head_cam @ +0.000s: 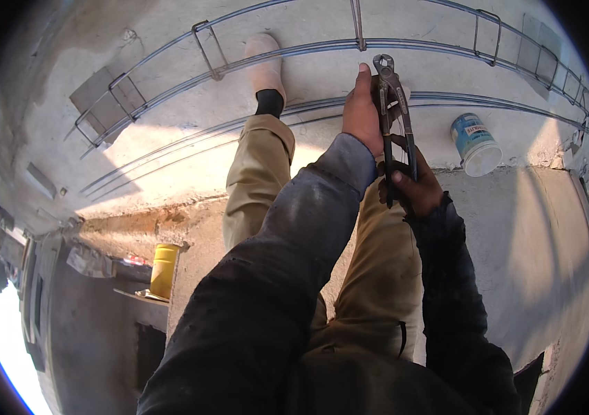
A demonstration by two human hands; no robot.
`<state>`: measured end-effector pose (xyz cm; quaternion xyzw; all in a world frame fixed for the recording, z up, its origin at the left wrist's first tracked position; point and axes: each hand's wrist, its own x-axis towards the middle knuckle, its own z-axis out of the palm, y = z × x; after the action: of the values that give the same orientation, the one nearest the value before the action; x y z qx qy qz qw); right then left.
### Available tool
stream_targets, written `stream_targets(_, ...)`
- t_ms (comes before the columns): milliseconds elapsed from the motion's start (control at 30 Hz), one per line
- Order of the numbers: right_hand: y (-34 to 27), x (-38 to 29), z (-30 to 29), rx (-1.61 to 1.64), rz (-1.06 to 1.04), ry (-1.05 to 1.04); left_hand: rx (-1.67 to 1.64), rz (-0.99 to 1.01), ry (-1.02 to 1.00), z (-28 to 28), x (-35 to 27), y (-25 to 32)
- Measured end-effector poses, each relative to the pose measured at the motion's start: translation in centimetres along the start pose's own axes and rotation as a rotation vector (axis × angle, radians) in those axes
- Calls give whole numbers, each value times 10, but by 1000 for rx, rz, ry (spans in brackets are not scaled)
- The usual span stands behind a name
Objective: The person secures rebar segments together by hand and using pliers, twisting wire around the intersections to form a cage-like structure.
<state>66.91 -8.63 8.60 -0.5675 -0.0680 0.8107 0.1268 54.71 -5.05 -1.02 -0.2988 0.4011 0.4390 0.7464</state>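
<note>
My right hand (419, 181) grips the dark handles of a pair of end-cutting pincers (406, 122), whose jaws point away from me and whose handles stand slightly apart. Against the left side of the tool lies my left hand (362, 116), thumb stretched upward. Its fingers curl behind the pincers, so what they hold is partly hidden. Thin wire (403, 146) hangs between the handles. Just beyond the jaws runs a rebar cage (320, 48) of long steel bars with rectangular stirrups (210, 49).
Loose rebar (196, 134) lies nearer me, crossing by my shod foot (265, 70). A paint bucket (476, 145) with a printed label is at right. Flat grey pieces (92, 98) lie under the cage's left end. At lower left, a yellow container (164, 271) stands on a ledge.
</note>
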Motion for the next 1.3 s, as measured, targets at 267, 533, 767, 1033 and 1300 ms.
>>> stream_targets(267,-19,-1,-4,217,47,-192,95,-29,-73,-9,-23,11)
stream_targets(533,-5,-8,-16,660,153,-601,13,96,-141,-8,-28,23)
stream_targets(767,-17,-24,-52,417,122,-708,6,434,115,-30,-44,80)
stream_targets(1033,-70,33,-129,212,-314,-73,37,756,371,-48,-70,109)
stream_targets(1300,-120,108,-260,-1258,-814,1040,385,725,378,-25,-106,106)
